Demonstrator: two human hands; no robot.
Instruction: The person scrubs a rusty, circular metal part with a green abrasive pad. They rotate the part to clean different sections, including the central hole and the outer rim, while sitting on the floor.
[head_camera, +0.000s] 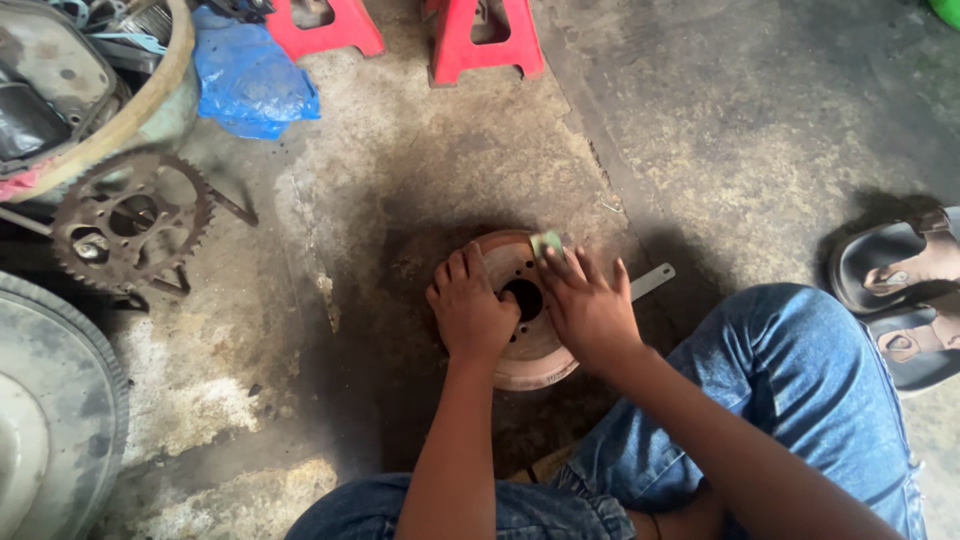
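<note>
A rusty round brake drum (512, 262) lies flat on the stained concrete floor in front of my knees, its centre hole showing between my hands. My left hand (468, 308) rests on the drum's left side, fingers curled over it. My right hand (590, 305) presses a small greenish pad (545, 243) against the drum's upper right face with its fingertips. A flat grey metal bar (652, 281) pokes out from behind my right hand.
A rusty toothed sprocket (128, 221) stands at left beside a large flywheel (55, 420). Two red jack stands (480, 45) and a blue plastic bag (250, 80) sit at the top. Dark sandals (895, 290) lie at right.
</note>
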